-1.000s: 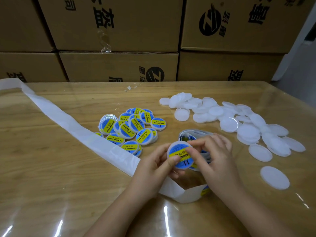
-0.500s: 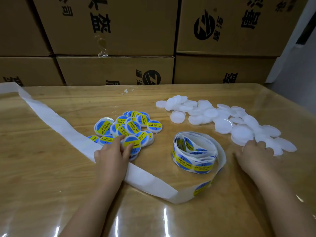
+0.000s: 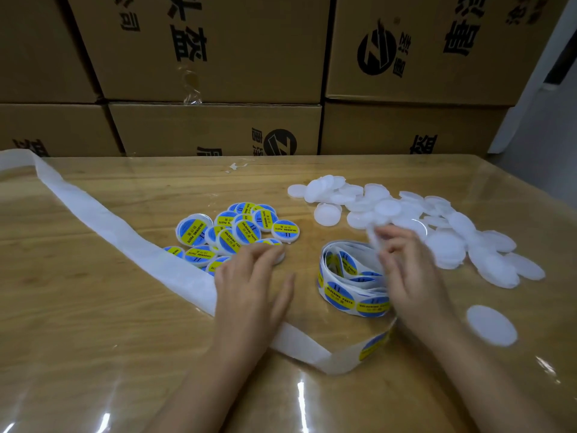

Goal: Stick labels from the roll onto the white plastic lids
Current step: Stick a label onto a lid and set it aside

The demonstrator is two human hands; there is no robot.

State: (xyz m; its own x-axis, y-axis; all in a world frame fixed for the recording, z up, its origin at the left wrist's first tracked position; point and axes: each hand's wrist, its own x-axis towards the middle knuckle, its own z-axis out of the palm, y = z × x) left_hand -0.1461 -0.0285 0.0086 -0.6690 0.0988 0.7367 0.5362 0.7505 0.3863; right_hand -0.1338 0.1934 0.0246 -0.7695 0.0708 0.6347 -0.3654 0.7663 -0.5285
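Observation:
A loose label roll [image 3: 346, 285] with blue and yellow stickers lies at the table's centre. Its spent white backing strip [image 3: 93, 214] trails off to the far left. Labelled lids [image 3: 234, 232] are heaped left of the roll. Blank white lids [image 3: 449, 242] are spread to the right, and one [image 3: 491, 325] lies apart nearer me. My left hand [image 3: 253, 289] rests palm down on the strip with its fingers apart, fingertips at the near edge of the labelled heap. My right hand [image 3: 409, 273] hovers over the roll and pinches a blurred blank lid [image 3: 372, 237] at its fingertips.
The wooden table [image 3: 93, 323] is covered by a shiny clear sheet. Stacked cardboard boxes [image 3: 218, 129] form a wall along its far edge. A scrap of white paper [image 3: 235, 166] lies near the back. The table's right edge borders a grey floor [image 3: 537, 135].
The labelled lid went onto the left heap and my left hand has come off it. My right hand reached the blank lids at the right, then came back over the roll holding one.

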